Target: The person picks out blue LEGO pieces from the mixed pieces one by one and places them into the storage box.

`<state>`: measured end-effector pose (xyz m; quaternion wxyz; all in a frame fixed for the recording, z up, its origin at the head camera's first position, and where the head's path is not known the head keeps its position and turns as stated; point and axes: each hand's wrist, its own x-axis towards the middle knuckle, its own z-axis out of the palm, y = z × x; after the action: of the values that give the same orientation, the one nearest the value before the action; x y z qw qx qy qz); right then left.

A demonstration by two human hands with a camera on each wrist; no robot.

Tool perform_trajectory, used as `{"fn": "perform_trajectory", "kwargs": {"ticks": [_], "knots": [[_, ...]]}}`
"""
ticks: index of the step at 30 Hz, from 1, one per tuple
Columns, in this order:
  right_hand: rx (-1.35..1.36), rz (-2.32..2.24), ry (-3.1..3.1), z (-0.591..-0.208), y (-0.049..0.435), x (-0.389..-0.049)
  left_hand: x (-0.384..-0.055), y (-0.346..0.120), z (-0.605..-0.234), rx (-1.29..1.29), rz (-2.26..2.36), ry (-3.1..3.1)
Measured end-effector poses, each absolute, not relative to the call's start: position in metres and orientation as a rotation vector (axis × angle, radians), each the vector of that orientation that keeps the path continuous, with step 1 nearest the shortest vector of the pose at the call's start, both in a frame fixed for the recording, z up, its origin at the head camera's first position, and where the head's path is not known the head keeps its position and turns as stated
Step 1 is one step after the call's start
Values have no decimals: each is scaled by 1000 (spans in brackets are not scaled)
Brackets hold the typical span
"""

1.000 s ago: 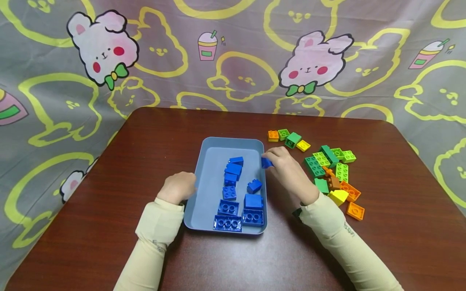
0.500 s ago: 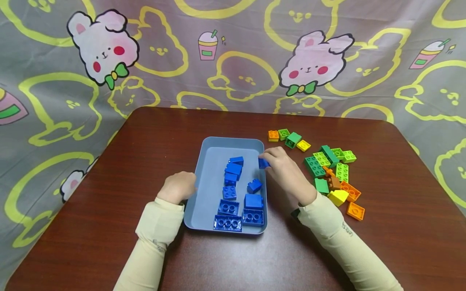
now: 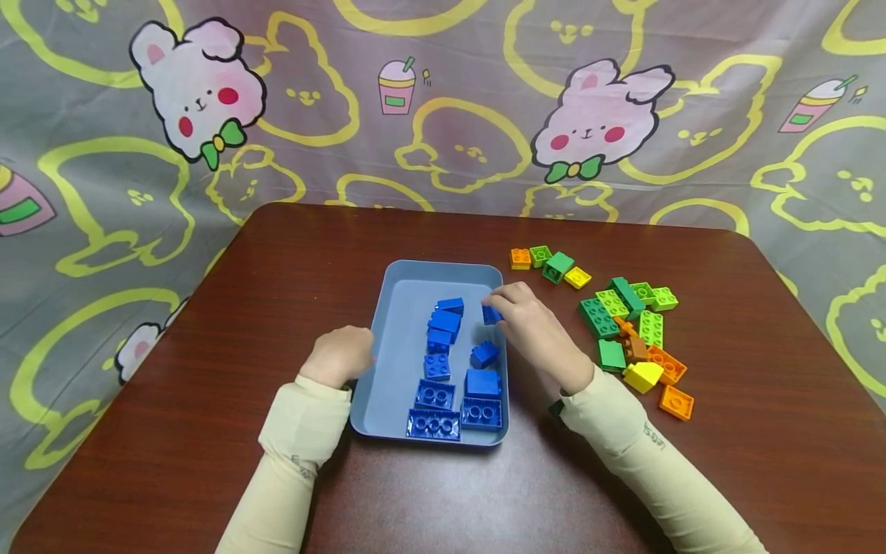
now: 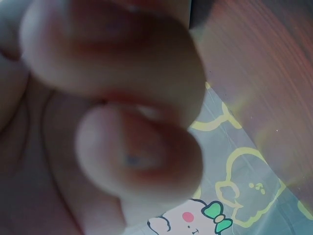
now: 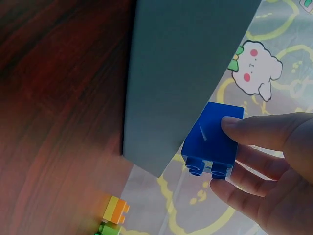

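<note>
My right hand (image 3: 533,327) pinches a blue toy brick (image 5: 215,132) between thumb and fingers, over the right rim of a shallow grey-blue tray (image 3: 398,308). In the right wrist view the brick's studs point downward, beside the tray's outer wall. Inside the tray lie several blue bricks (image 3: 443,327), in a loose column with more along the right side. At the left rim, my left hand (image 3: 339,358) has curled fingers and grips the tray's edge; its fingertips are mostly hidden in the head view. Curled fingers (image 4: 137,152) fill the left wrist view, blurred.
Right of the tray lies a loose pile of green, yellow, orange and brown bricks (image 3: 651,327). A short row with an orange brick (image 3: 521,258) sits behind the right hand. A dark green piece is partly hidden under the right sleeve (image 3: 609,415). A patterned cloth (image 3: 457,115) hangs behind the table.
My right hand has moved slightly left, carrying the blue brick from the tray's right rim to just inside it. The left hand and the bricks in the tray have stayed put.
</note>
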<state>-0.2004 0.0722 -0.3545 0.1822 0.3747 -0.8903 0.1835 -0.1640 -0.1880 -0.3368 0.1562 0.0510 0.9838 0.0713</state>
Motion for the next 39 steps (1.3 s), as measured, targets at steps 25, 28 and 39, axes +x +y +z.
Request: {"fn": "perform_trajectory", "kwargs": {"ticks": [25, 28, 39], "knots": [[1176, 445, -2527, -359, 57, -198, -163, -188, -334, 158, 206, 2814], [1186, 432, -2536, -360, 56, -198, -163, -188, -334, 154, 202, 2812], [1197, 379, -2541, -365, 54, -198, -163, -188, -334, 160, 191, 2817]]}}
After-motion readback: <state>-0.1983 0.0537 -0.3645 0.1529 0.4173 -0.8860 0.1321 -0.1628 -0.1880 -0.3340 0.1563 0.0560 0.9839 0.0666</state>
